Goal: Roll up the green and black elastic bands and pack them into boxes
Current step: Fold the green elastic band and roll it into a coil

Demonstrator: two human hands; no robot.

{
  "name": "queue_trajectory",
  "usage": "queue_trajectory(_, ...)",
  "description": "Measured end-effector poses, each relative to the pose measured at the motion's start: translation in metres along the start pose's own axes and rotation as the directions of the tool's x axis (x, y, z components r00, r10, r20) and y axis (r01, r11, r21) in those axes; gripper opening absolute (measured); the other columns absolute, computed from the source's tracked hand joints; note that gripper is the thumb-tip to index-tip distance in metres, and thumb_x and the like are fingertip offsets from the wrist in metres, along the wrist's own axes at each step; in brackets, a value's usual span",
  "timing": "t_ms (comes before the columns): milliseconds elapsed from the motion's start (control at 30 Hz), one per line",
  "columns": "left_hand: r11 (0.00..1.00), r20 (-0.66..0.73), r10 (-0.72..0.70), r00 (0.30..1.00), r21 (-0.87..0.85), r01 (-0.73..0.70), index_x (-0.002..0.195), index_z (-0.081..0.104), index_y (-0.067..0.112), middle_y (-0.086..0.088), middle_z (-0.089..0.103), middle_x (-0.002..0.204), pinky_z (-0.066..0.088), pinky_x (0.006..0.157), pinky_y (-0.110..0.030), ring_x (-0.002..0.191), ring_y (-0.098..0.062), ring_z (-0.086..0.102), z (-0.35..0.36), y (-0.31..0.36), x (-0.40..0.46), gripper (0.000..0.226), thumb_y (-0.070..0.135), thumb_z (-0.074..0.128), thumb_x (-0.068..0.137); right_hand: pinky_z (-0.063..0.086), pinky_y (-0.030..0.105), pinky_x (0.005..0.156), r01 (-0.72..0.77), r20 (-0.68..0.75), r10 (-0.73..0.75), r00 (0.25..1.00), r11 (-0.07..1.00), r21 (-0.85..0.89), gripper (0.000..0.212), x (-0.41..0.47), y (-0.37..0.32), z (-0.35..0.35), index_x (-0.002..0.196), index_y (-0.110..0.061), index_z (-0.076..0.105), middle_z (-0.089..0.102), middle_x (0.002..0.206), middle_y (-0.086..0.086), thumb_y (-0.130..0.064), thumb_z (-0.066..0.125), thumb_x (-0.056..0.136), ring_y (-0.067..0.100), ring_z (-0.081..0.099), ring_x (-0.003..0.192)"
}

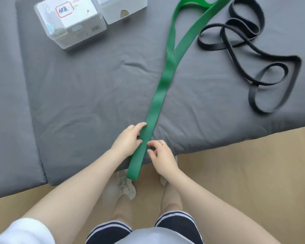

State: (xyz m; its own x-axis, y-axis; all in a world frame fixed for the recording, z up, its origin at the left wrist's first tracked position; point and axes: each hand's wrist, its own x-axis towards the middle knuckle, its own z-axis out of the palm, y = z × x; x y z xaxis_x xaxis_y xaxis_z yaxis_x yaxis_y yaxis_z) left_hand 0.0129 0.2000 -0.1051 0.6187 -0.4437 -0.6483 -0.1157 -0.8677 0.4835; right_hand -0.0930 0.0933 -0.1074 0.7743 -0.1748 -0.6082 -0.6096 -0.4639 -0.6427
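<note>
Mat (81, 95): grey padded mat on a tan floor (236, 164). Its near edge runs across the middle of the view; a fold seam runs along its left side.

Green band (161, 88): flat green elastic band, laid doubled. It runs from the far edge of the mat, right of centre, diagonally down to the near edge. Its near end overhangs the near edge, above the floor. At the far edge the two layers separate into an open loop that is partly cut off by the frame.

Black band (250, 50): narrow black elastic band, lying in loose overlapping loops at the far right corner of the mat. It lies to the right of the green band, apart from both hands.

Left hand (128, 140): on the left side of the green band, near the near edge of the mat. Fingers curled, with the tips at the band's left edge and the thumb on the band face.

Right hand (161, 155): on the right side of the green band, opposite the left hand. Fingers loosely bent, with the tips at the band's right edge. A firm grasp cannot be told. A ring sits on one finger.

Clear box (69, 23): transparent box with a red-bordered label, at the far left of the mat.

White box (121, 10): just beside the clear box, on its right, at the far edge.
</note>
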Motion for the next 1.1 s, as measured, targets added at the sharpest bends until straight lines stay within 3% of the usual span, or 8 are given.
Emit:
queue_trajectory(167,0.98,-0.075,0.125,0.989,-0.143,-0.135,0.102,0.063,0.006,-0.008,0.056,0.112,0.046,0.089,-0.026,0.088,-0.021,0.061,0.008,-0.023,-0.01,0.021,-0.002,0.057,0.084,0.036,0.015,0.074,-0.076,-0.15,0.099,0.984,0.985,0.153,0.034,-0.005,-0.002,0.025,0.126,-0.012,0.055,0.048,0.122,0.001,-0.018,0.051,0.093,0.009,0.052,0.08)
queue_trajectory(300,0.95,0.044,0.304,0.952,-0.091,-0.3,0.123,0.058,0.003,-0.006,0.043,0.137,0.04,0.102,-0.025,0.121,-0.019,0.05,0.013,-0.045,-0.032,0.036,-0.003,0.053,0.088,0.044,0.03,0.089,-0.029,-0.165,0.044,0.985,0.996,0.089,0.042,-0.022,0.005,0.041,0.137,-0.018,0.044,0.041,0.127,0.0,-0.014,0.044,0.096,0.01,0.048,0.083)
queue_trajectory(433,0.924,0.069,0.337,0.939,0.167,-0.344,0.135,0.047,0.016,0.003,0.036,0.143,0.043,0.097,-0.035,0.127,-0.015,0.04,0.017,-0.059,-0.035,0.046,0.017,0.056,0.09,0.047,0.036,0.089,-0.065,-0.153,0.095,0.984,0.979,0.192,0.032,-0.044,0.008,0.063,0.123,-0.021,0.047,0.04,0.117,-0.006,-0.022,0.053,0.091,0.012,0.057,0.085)
queue_trajectory(567,0.901,0.051,0.39,0.919,0.186,-0.393,0.13,0.053,0.016,0.0,0.041,0.139,0.043,0.095,-0.034,0.125,-0.019,0.042,0.019,-0.062,-0.026,0.043,0.018,0.06,0.088,0.048,0.03,0.082,-0.133,-0.169,0.21,0.963,0.916,0.379,0.022,-0.051,0.008,0.088,0.099,-0.022,0.046,0.043,0.113,-0.001,-0.021,0.063,0.085,0.016,0.064,0.088)
queue_trajectory(700,0.864,0.018,0.49,0.872,0.126,-0.488,0.125,0.058,0.014,-0.003,0.048,0.133,0.046,0.09,-0.035,0.116,-0.023,0.05,0.02,-0.073,-0.023,0.045,0.014,0.067,0.082,0.051,0.04,0.082,-0.19,-0.178,0.393,0.902,0.732,0.654,0.02,-0.04,0.007,0.1,0.086,-0.032,0.047,0.055,0.105,-0.003,-0.022,0.064,0.082,0.022,0.062,0.089)
queue_trajectory(800,0.848,-0.001,0.523,0.852,0.108,-0.52,0.118,0.063,0.013,-0.004,0.047,0.134,0.047,0.08,-0.03,0.108,-0.021,0.054,0.023,-0.073,-0.028,0.038,0.009,0.067,0.081,0.045,0.032,0.069,-0.193,-0.161,0.459,0.874,0.631,0.752,0.024,-0.039,0.006,0.1,0.084,-0.028,0.046,0.06,0.088,0.002,-0.01,0.061,0.085,0.019,0.057,0.08)
queue_trajectory(967,0.743,-0.018,0.63,0.777,0.307,-0.595,0.088,0.07,0.009,-0.013,0.061,0.109,0.052,0.059,-0.036,0.081,-0.032,0.057,0.028,-0.07,-0.034,0.02,0.01,0.065,0.069,0.044,0.029,0.069,-0.236,-0.223,0.49,0.843,0.708,0.666,0.024,-0.036,0.003,0.093,0.074,-0.025,0.051,0.058,0.072,-0.003,-0.007,0.065,0.081,0.014,0.053,0.07)
queue_trajectory(1100,0.598,0.07,0.752,0.656,0.346,-0.723,0.078,0.068,0.017,-0.001,0.066,0.09,0.051,0.061,-0.034,0.09,-0.019,0.048,0.028,-0.08,-0.038,0.022,0.022,0.047,0.082,0.051,0.033,0.08,-0.281,-0.245,0.534,0.809,0.718,0.637,0.013,-0.032,-0.001,0.09,0.076,-0.018,0.061,0.065,0.076,0.001,-0.009,0.069,0.079,0.015,0.06,0.076)
